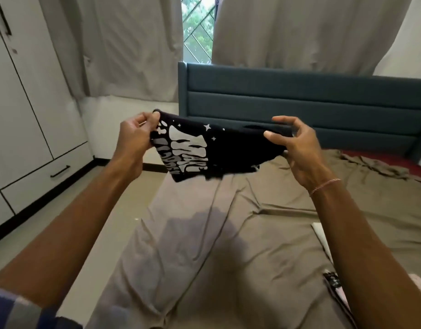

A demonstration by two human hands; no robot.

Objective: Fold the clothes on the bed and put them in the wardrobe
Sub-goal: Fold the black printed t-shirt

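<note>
- The bed (pixel 204 257) filled the lower middle and right of my view, covered by a creased taupe sheet, with a strip of red showing at its far right corner.
- The wardrobe (pixel 22 115) stood along the left wall, well apart from the bed across a strip of floor; its white doors were closed, and it had black handles and a drawer low down.
- Pale curtains (pixel 133 43) hung across the far wall, parted in the middle over a window (pixel 197 32) with a diamond lattice and green leaves behind it.
- The teal padded headboard (pixel 299 103) rose at the far end of the bed, under the right curtain.
- The black printed shirt (pixel 228 153) was in the air between my hands, above the far part of the bed and in front of the headboard. It was stretched sideways and folded over, white lettering and small stars on its left half, and its lower edge hung clear of the sheet.
- My left grip (pixel 135 136) was curled around the shirt's left end, bunching the cloth.
- My right grip (pixel 299 150) pinched the shirt's right end, thumb on top, the other fingers spread loosely.
- A flat white item (pixel 322 236) lay on the sheet near my right forearm; I could not tell what it was.
- A thin pink bracelet (pixel 325 186) circled my right wrist.
</note>
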